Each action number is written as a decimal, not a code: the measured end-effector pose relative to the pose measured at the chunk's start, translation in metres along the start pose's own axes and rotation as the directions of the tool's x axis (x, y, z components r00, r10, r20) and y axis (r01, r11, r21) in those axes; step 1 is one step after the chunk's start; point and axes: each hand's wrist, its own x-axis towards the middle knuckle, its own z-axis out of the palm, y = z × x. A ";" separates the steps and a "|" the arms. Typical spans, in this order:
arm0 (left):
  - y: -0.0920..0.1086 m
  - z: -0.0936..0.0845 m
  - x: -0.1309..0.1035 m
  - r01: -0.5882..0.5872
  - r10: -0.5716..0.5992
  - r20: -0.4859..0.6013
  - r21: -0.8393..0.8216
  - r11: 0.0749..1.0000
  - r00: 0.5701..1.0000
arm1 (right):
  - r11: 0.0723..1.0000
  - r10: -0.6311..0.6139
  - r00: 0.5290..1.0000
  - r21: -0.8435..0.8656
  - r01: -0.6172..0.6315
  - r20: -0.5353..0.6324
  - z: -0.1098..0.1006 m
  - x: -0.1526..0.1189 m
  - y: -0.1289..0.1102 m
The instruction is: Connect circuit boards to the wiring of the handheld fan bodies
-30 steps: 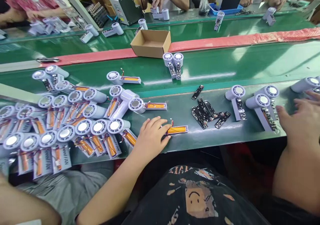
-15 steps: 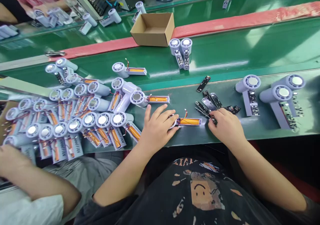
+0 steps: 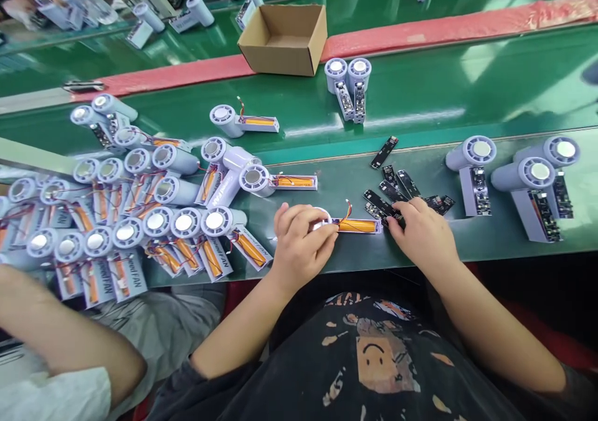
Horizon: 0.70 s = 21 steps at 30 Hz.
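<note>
My left hand is curled around the head of a light-purple handheld fan, whose opened handle points right and shows an orange battery cell and a thin upright wire with a small plug. Most of that fan's head is hidden under my fingers. Just past the handle's end, my right hand pinches a small black circuit board at the near edge of a loose pile of boards. My fingertips cover part of the pinched board. One separate board lies behind the pile.
Many opened fans crowd the bench to the left, beside a co-worker's arm. Fans with boards fitted stand at right and on the green belt. An open cardboard box sits across the red strip.
My left hand has closed from spread fingers to a grip around the fan's head. My right hand stays at the pile, where some boards have shifted. The view has moved slightly.
</note>
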 end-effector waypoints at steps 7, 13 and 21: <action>0.001 -0.016 0.007 -0.091 0.088 0.054 0.045 0.995 0.995 | 0.988 0.124 0.989 0.080 -0.130 0.078 0.000 0.011 0.000; -0.009 -0.017 0.015 -0.269 0.258 0.147 0.058 0.961 0.955 | 0.835 0.160 0.982 0.517 -0.187 0.096 -0.013 0.008 0.013; -0.006 -0.029 -0.025 0.014 0.000 0.048 -0.295 0.955 0.999 | 0.678 -0.286 0.950 0.727 0.109 0.124 -0.038 -0.033 -0.032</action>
